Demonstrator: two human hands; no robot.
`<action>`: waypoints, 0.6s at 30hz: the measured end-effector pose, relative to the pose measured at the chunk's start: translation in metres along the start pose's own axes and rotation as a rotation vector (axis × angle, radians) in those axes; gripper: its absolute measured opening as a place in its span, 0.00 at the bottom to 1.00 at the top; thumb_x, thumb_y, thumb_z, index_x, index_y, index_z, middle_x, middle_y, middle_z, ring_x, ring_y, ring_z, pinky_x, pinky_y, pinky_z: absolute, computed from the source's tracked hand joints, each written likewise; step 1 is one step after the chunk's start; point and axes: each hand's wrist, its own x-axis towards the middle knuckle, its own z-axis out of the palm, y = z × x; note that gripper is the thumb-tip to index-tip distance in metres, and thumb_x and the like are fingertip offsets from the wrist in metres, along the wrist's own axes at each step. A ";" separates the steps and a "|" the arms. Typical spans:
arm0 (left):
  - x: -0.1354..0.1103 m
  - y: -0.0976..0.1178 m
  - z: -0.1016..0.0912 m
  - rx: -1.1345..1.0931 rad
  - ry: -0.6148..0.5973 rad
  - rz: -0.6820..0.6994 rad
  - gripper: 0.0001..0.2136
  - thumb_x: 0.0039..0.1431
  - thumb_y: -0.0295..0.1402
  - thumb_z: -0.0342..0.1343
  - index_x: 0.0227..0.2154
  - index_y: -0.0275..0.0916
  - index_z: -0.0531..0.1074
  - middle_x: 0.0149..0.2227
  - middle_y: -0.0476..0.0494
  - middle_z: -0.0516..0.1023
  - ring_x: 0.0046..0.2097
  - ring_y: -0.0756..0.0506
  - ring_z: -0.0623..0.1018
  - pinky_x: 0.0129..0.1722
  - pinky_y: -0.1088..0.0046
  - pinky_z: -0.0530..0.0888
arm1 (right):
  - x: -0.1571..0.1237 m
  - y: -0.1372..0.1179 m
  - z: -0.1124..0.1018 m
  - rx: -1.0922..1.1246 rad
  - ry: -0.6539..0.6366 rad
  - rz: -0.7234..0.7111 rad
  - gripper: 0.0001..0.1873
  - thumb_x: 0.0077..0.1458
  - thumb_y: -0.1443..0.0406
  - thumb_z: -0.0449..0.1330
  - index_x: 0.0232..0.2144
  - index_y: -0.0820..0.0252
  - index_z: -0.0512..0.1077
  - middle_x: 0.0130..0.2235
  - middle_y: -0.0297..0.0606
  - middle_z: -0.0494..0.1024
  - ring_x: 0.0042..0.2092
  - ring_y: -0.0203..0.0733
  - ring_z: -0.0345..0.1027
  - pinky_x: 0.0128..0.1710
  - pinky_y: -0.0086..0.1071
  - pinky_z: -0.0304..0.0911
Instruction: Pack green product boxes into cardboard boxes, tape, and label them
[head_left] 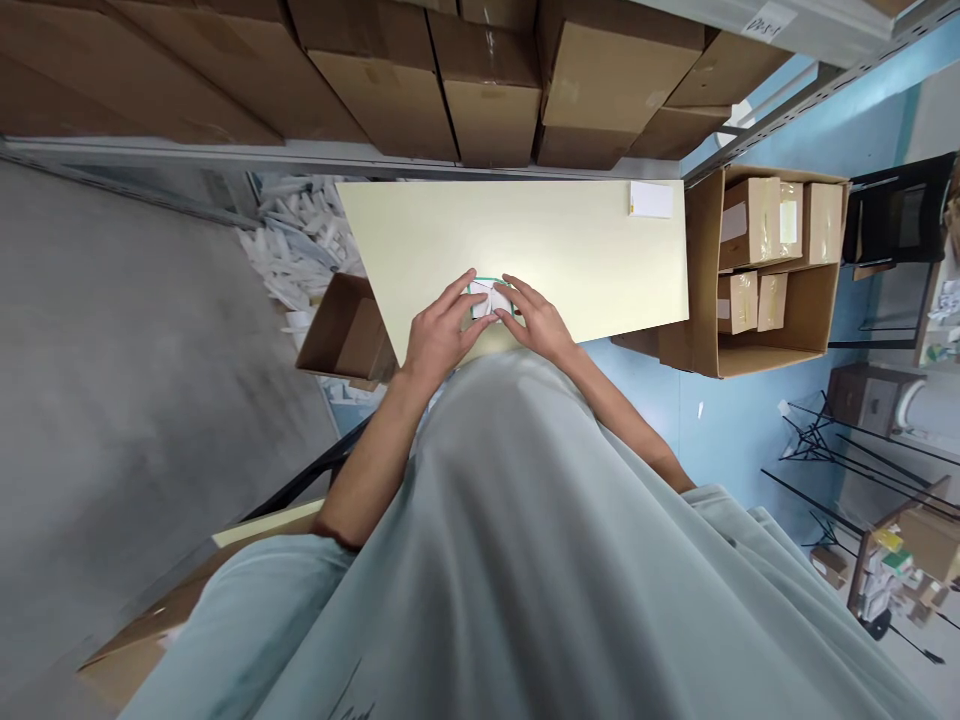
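Both my hands hold a small white, flat-looking piece with green edges (pixel 486 292) over the near side of the pale yellow tabletop (pixel 510 235). My left hand (pixel 441 328) grips it from the left, fingers curled along its edge and thumb at its near side. My right hand (pixel 538 318) holds its right side, with the fingertips bent over its top and the thumb close to the left thumb. Dark lines like folds or flaps cross its white face; its exact kind cannot be made out, and fingers cover part of it.
A small white box (pixel 650 199) lies at the table's far right corner. Right of the table, a large open carton (pixel 701 290) holds several smaller boxes. An open brown box (pixel 346 325) stands left, by a heap of white pieces (pixel 307 225). Shelved cartons (pixel 491 115) line the far side.
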 end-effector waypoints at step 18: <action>0.021 0.008 -0.004 -0.085 -0.011 -0.155 0.13 0.67 0.39 0.69 0.53 0.47 0.86 0.66 0.41 0.78 0.62 0.37 0.82 0.60 0.58 0.85 | 0.005 0.006 -0.005 0.071 -0.055 0.008 0.31 0.82 0.47 0.51 0.77 0.48 0.70 0.81 0.43 0.65 0.80 0.55 0.63 0.76 0.58 0.70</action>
